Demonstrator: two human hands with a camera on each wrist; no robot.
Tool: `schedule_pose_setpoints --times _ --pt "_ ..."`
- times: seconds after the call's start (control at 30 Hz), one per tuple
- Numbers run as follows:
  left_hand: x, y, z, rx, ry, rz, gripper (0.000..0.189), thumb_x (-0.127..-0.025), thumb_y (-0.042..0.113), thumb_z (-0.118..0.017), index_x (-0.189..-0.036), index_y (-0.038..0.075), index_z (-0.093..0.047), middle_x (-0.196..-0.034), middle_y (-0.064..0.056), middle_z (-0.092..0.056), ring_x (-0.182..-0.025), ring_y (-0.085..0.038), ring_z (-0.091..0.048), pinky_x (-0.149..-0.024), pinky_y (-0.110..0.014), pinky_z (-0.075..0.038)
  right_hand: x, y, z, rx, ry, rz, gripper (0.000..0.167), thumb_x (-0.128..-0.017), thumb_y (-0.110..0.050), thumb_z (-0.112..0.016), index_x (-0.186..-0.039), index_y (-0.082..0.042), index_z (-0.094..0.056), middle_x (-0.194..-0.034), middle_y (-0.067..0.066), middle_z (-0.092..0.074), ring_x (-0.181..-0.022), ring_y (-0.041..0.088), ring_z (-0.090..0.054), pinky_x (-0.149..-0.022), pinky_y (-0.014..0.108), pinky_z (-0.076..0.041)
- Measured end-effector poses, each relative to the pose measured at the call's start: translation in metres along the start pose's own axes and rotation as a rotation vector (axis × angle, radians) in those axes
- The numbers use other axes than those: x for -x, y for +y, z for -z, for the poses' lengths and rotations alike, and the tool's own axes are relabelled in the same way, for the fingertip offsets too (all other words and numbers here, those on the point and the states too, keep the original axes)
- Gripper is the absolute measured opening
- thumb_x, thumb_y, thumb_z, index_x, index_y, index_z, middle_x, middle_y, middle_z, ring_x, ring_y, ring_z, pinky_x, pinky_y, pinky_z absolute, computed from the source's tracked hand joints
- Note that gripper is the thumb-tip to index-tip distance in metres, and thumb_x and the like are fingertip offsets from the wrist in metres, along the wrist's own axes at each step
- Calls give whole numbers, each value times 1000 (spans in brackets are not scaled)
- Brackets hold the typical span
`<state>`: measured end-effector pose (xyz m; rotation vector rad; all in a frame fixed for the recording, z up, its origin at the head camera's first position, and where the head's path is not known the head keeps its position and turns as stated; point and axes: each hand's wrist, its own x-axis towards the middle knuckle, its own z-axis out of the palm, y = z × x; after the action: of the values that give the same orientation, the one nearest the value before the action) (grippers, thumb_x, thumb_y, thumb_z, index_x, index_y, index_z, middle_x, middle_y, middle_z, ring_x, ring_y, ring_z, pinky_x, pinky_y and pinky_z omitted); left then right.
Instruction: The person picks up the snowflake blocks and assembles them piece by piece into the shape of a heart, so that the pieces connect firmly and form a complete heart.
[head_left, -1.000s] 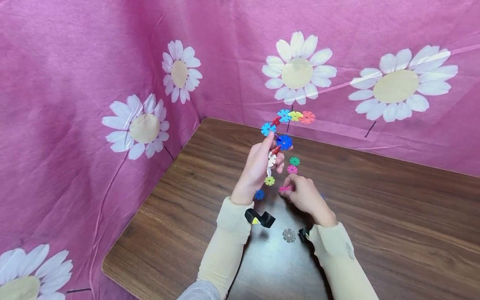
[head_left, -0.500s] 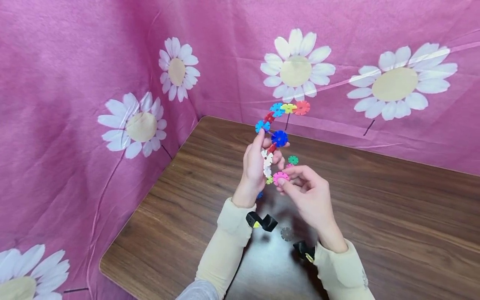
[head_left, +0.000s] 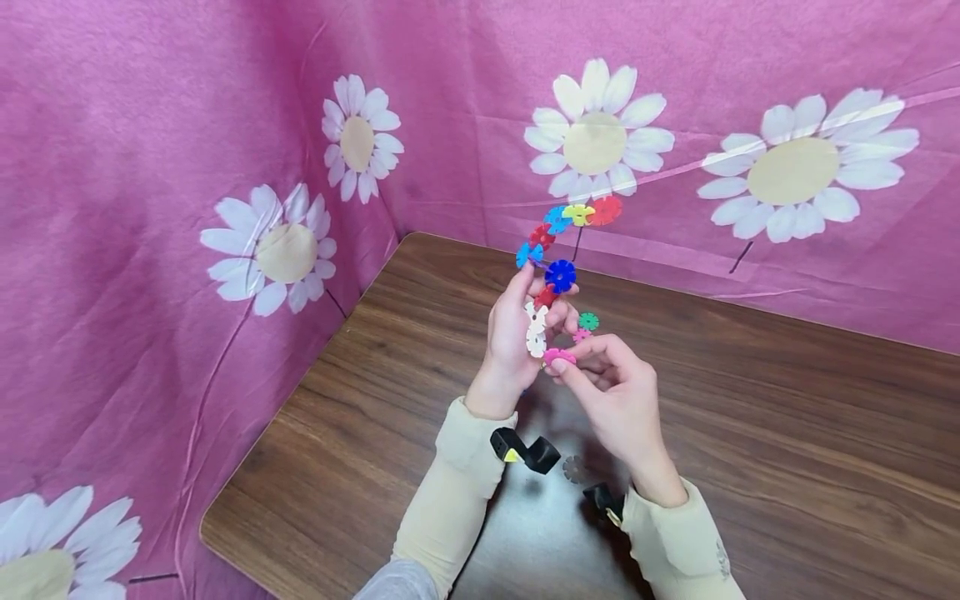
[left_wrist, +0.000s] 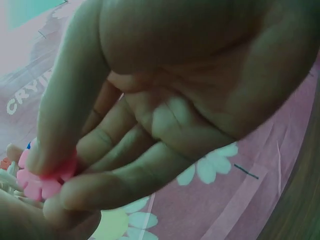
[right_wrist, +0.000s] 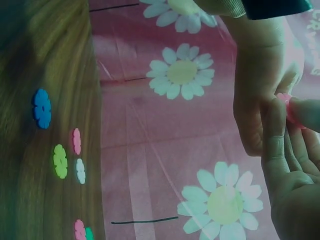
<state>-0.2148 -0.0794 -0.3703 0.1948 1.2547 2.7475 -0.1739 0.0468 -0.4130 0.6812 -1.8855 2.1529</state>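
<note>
My left hand (head_left: 504, 346) holds a curved chain of notched plastic snowflake discs off the table, its thumb near a light blue disc (head_left: 529, 254). A red disc (head_left: 606, 211) ends the chain at the top, past a yellow disc (head_left: 578, 215). Lower down come a dark blue disc (head_left: 560, 276) and a white disc (head_left: 536, 342). Between thumb and fingers, my right hand (head_left: 618, 392) pinches a pink snowflake disc (head_left: 558, 357) at the chain's lower white end. Whether the two interlock cannot be made out. Fingers partly cover this pink disc (left_wrist: 34, 185) in the left wrist view.
Loose discs lie on the wooden table (head_left: 322, 417): green (head_left: 588, 321), another pink (head_left: 582, 335) and grey (head_left: 573, 469). The right wrist view shows blue (right_wrist: 42, 108), yellow-green (right_wrist: 60, 161) and white (right_wrist: 81, 171) discs. Pink daisy-print cloth (head_left: 465, 142) hangs behind the table.
My right hand has raised the pink disc from the tabletop to the chain's lower white end, then tilted it. My left hand keeps its grip, with the chain slightly higher and turned a little.
</note>
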Motion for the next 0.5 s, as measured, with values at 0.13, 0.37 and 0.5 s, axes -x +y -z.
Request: schedule_pose_setpoints --times 0.13,0.37,0.5 --pt "1 1 -2 14 12 10 55 -105 38 -20 -83 12 -63 -50 4 -44 -50 -8 -55 -51 -18 -37 0 -2 -1 39 5 6 16 -81 9 -71 -92 10 -60 -82 -3 -72 -72 8 -70 -68 24 -59" --pt "2 0 -5 -14 31 18 50 -106 37 -24 -82 9 -57 -48 4 -40 -48 -11 -55 -53 -21 -43 1 -2 -5 4 40 65 16 -77 16 -70 -90 13 -60 -83 -7 -72 -69 10 -71 -64 25 -59" --pt "4 0 -7 -65 55 10 45 -106 35 -30 -82 7 -56 -48 4 -41 -48 -10 -55 -49 -20 -43 2 -1 -8 -53 69 133 16 -75 22 -67 -87 17 -59 -83 -5 -73 -67 9 -70 -62 23 -58"
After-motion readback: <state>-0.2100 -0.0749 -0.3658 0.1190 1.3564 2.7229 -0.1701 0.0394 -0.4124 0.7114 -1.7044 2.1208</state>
